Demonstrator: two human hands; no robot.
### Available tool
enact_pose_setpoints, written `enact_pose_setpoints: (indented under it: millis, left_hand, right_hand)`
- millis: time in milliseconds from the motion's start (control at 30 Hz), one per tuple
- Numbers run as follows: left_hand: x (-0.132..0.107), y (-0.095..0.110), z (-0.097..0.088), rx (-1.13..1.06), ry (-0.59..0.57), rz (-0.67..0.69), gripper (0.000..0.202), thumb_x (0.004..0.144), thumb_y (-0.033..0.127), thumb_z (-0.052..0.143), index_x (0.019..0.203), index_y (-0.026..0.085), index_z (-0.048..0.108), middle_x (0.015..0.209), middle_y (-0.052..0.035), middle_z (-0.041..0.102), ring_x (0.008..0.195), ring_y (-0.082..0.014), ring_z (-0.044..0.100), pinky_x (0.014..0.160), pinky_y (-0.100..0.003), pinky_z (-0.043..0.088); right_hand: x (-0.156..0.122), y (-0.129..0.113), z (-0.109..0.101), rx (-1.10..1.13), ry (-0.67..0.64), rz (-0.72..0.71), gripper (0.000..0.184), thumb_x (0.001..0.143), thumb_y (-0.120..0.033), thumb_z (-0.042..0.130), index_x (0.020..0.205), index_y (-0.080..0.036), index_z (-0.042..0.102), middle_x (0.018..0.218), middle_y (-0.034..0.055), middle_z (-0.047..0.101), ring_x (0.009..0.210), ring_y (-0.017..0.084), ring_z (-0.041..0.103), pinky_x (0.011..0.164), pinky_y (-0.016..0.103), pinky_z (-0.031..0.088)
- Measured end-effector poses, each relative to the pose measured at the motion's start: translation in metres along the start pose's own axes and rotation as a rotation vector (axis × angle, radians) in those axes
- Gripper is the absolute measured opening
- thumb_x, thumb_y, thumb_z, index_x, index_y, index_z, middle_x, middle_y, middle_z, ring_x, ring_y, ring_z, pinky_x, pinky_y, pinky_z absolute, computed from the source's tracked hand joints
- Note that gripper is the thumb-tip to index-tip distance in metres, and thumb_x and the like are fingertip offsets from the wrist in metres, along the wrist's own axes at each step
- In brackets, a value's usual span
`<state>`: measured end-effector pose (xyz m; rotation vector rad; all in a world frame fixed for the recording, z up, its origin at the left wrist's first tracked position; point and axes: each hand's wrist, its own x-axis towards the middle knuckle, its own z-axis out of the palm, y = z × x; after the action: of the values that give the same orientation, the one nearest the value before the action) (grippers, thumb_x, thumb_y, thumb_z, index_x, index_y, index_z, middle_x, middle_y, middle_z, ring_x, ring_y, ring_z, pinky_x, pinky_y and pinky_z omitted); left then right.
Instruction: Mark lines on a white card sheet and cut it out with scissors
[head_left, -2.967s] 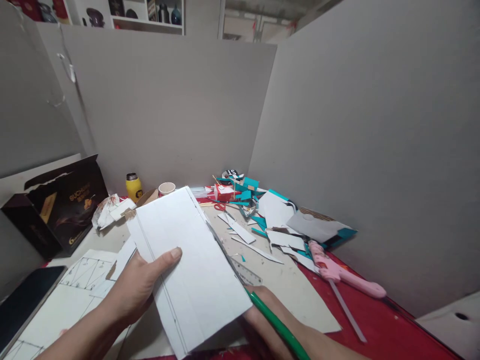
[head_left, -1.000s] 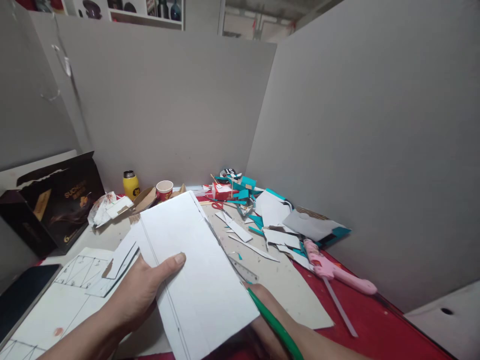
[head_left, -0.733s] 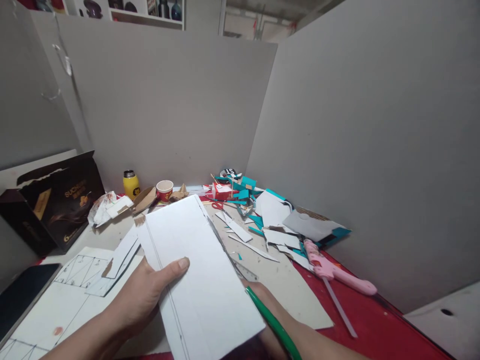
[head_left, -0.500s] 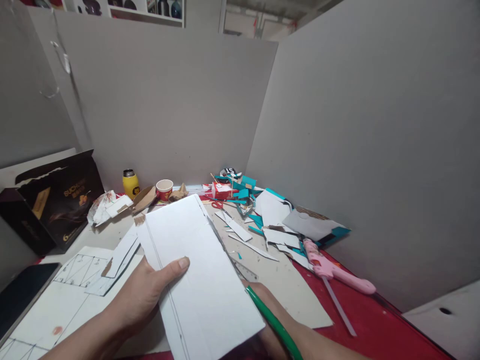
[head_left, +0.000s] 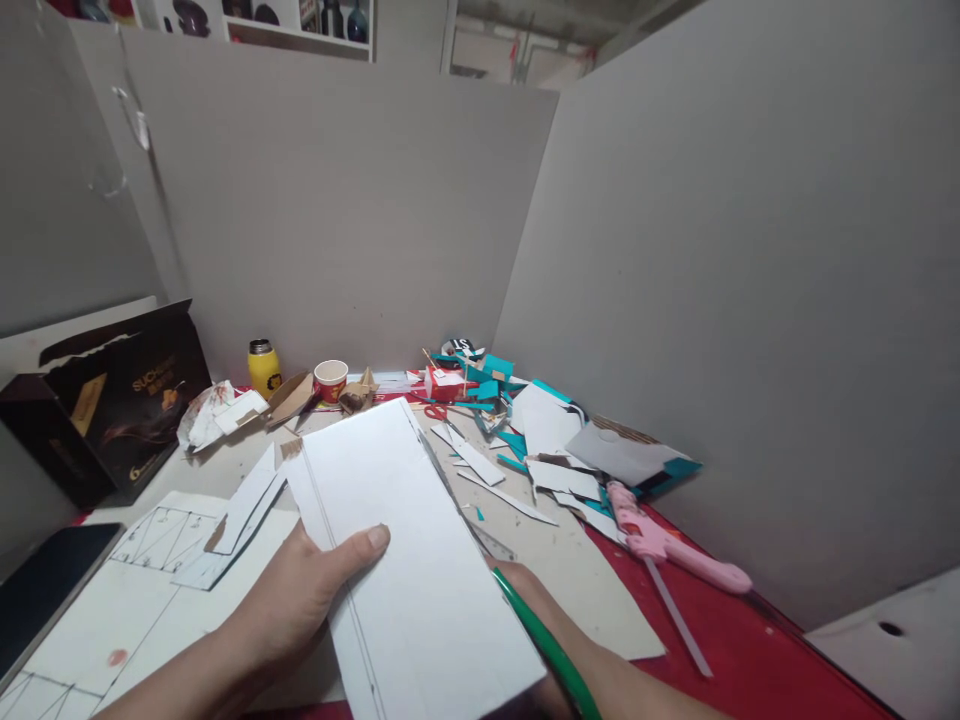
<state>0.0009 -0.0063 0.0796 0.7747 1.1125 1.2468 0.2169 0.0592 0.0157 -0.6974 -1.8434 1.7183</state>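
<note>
White board (head_left: 427, 585): smooth matt card, on my screen
Green handle (head_left: 550, 648): glossy plastic, I'd say
Glue gun (head_left: 660, 541): smooth plastic

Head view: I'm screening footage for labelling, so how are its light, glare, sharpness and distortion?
Head view: light is soft and fairly even, without harsh glare on the white cardboard sheet, with shade below the left hand; head view: small print on the dark carton is too soft to read; head view: wide-angle stretch seems to tilt the grey partition.
</note>
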Motion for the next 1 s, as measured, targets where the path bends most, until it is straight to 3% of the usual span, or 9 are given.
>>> enact_pose_setpoints:
  millis: [133, 367, 700, 833, 1000]
  left_hand:
    - [-0.001, -0.002, 0.001, 0.030, 0.013, 0.000, 0.061, 0.076, 0.038, 0.076, 0.129, 0.014, 0.058, 0.111, -0.0155, 0.074, 0.096, -0.0340, 0.071, 0.083, -0.044, 0.054]
    - [0.001, -0.002, 0.000, 0.000, 0.002, -0.020, 0.069, 0.077, 0.036, 0.075, 0.138, 0.015, 0.050, 0.115, -0.0161, 0.073, 0.098, -0.0340, 0.070, 0.086, -0.046, 0.053]
    - [0.000, -0.002, 0.002, 0.007, 0.003, -0.005, 0.065, 0.077, 0.036, 0.075, 0.134, 0.014, 0.053, 0.113, -0.0158, 0.074, 0.097, -0.0335, 0.070, 0.084, -0.045, 0.054]
    - [-0.002, -0.004, 0.004, -0.014, -0.031, -0.055, 0.064, 0.077, 0.035, 0.075, 0.133, 0.012, 0.054, 0.112, -0.0173, 0.074, 0.095, -0.0353, 0.071, 0.081, -0.046, 0.054]
    - [-0.002, -0.007, 0.006, -0.043, -0.022, -0.042, 0.080, 0.078, 0.032, 0.075, 0.146, 0.017, 0.037, 0.113, -0.0148, 0.074, 0.096, -0.0335, 0.071, 0.084, -0.046, 0.054]
  right_hand:
    - [0.000, -0.002, -0.001, -0.020, -0.013, -0.024, 0.026, 0.077, -0.026, 0.074, 0.101, -0.018, 0.071, 0.086, 0.0027, 0.072, 0.081, 0.023, 0.063, 0.069, 0.028, 0.053]
    - [0.000, -0.011, 0.002, 0.029, -0.036, -0.061, 0.030, 0.077, -0.030, 0.076, 0.104, -0.019, 0.072, 0.094, 0.0049, 0.072, 0.086, 0.026, 0.065, 0.079, 0.035, 0.055]
    - [0.002, -0.015, 0.004, 0.109, 0.012, 0.002, 0.023, 0.072, -0.027, 0.081, 0.091, -0.016, 0.076, 0.080, 0.0022, 0.071, 0.074, 0.021, 0.063, 0.068, 0.029, 0.053]
    - [0.004, -0.013, 0.003, 0.277, -0.012, 0.088, 0.026, 0.074, -0.032, 0.079, 0.095, -0.017, 0.076, 0.082, 0.0047, 0.073, 0.078, 0.024, 0.066, 0.072, 0.032, 0.053]
    - [0.007, -0.015, 0.009, 0.460, 0.005, 0.222, 0.030, 0.081, -0.044, 0.070, 0.095, -0.018, 0.076, 0.084, 0.0090, 0.074, 0.081, 0.027, 0.068, 0.081, 0.039, 0.053]
